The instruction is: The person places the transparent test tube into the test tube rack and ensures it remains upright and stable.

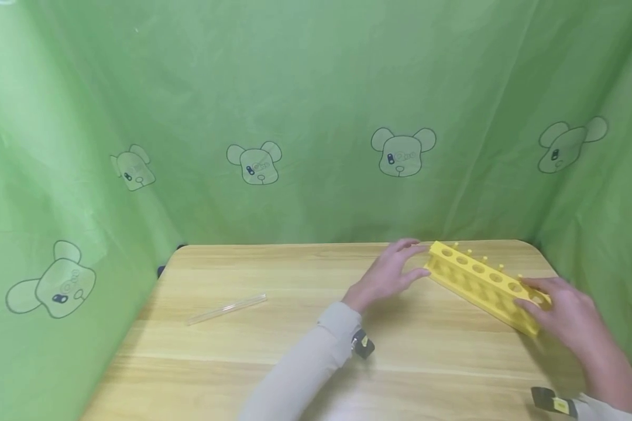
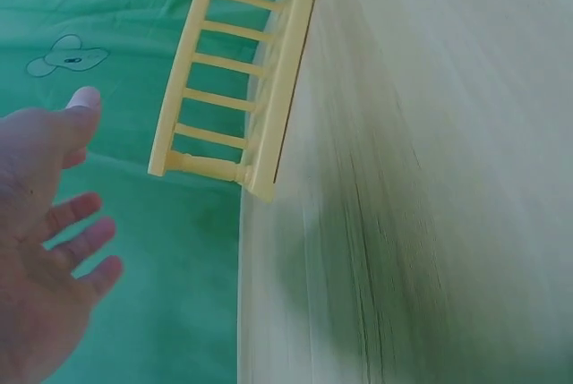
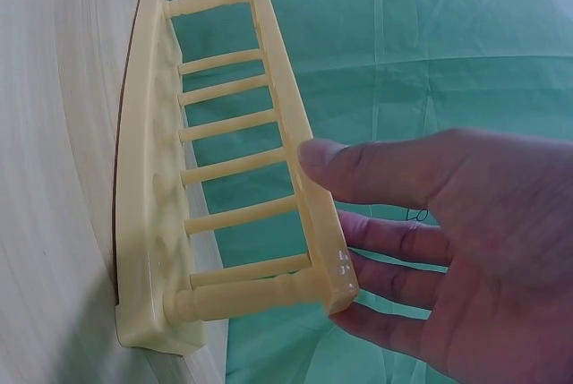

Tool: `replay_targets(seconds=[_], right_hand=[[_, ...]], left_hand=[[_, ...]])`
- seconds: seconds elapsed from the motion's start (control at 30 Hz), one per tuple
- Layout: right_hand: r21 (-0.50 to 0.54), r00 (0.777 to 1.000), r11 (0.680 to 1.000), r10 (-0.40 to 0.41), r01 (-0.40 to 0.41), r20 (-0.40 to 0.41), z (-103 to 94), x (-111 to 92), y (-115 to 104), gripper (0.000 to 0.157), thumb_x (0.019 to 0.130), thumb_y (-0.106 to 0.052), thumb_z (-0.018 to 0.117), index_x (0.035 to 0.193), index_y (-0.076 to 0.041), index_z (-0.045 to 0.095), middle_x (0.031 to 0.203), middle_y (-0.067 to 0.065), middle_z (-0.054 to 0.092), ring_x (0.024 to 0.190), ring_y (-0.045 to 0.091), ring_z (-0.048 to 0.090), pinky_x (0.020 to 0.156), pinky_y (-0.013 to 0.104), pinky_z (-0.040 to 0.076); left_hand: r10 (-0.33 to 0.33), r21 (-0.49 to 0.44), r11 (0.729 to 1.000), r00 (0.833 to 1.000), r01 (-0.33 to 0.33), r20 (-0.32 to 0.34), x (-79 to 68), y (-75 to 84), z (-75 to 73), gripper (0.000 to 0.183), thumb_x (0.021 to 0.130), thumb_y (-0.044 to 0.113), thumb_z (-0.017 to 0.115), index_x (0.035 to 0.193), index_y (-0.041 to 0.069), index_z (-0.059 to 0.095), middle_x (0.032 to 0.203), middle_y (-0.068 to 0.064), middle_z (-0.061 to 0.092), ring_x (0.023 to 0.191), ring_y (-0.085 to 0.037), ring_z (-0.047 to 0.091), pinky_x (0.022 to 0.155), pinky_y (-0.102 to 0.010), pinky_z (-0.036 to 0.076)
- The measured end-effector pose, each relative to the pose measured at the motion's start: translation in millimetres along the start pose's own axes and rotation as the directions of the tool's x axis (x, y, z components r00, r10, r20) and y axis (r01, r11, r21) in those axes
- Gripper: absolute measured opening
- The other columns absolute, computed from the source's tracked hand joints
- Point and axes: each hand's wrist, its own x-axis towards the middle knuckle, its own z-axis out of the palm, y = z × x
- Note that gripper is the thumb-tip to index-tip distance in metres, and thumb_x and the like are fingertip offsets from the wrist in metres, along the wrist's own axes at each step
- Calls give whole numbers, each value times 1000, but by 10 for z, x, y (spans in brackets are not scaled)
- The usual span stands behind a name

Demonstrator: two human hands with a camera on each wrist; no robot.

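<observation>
A yellow test tube rack point(image 1: 476, 286) stands at an angle on the right side of the table. My right hand point(image 1: 571, 310) grips its near right end; in the right wrist view the thumb point(image 3: 327, 158) presses one edge of the top plate, with the other fingers along the opposite edge. Close to the rack's far left end, my left hand point(image 1: 381, 275) is spread with loosely bent fingers. The left wrist view shows a gap between that hand point(image 2: 40, 241) and the rack point(image 2: 291, 71). No tubes are seen in the rack's holes.
A clear test tube point(image 1: 229, 309) lies on the left part of the wooden table point(image 1: 232, 362). Green curtains point(image 1: 316, 70) with bear-head prints enclose the table at the back and both sides. Wrist cameras are strapped on both arms.
</observation>
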Motion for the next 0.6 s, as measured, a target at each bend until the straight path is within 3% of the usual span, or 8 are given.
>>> replay_targets(seconds=[0.3, 0.6], right_hand=[[1, 1000, 1000, 9, -9, -9, 36, 18, 13, 52, 88, -16, 80, 127, 11, 59, 124, 42, 54, 106, 66, 48, 87, 84, 34], [7, 1000, 1000, -10, 11, -27, 33, 13, 13, 49, 87, -12, 80, 124, 13, 60, 121, 42, 55, 104, 65, 49, 88, 82, 34]], left_hand=[[45, 51, 998, 999, -45, 1, 138, 21, -21, 52, 104, 41, 59, 150, 19, 52, 158, 2, 44, 145, -11, 37, 122, -25, 26], [42, 90, 995, 996, -49, 80, 233, 26, 73, 54, 103, 46, 58, 151, 23, 51, 161, 2, 39, 147, -11, 33, 122, -26, 26]])
